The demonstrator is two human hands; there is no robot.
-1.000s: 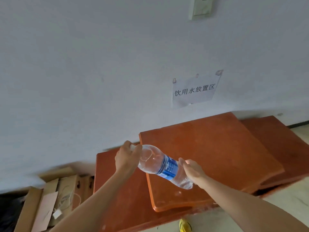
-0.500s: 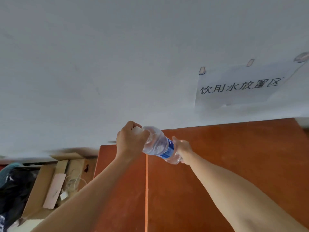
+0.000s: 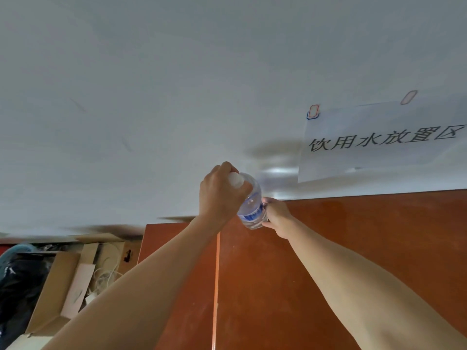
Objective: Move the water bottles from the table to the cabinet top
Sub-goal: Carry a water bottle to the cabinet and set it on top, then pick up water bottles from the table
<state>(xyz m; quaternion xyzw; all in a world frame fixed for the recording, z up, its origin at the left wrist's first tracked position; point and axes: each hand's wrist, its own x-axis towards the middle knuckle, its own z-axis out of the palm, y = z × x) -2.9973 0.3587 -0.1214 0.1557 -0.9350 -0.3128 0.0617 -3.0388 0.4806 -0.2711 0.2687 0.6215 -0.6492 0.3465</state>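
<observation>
Both hands grip clear water bottle (image 3: 251, 208) over cabinet top (image 3: 353, 248).

There is only one view, worn on the head. It looks forward and down across the cabinet top (image 3: 353, 261), close to the wall (image 3: 151, 97) behind it.

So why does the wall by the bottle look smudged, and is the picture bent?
Head view: a shadow and bright glint from the water bottle fall on the wall; dark streaks above the cardboard boxes look like motion blur; the wide lens slants the cabinet top; the paper sign reads sharp.
</observation>
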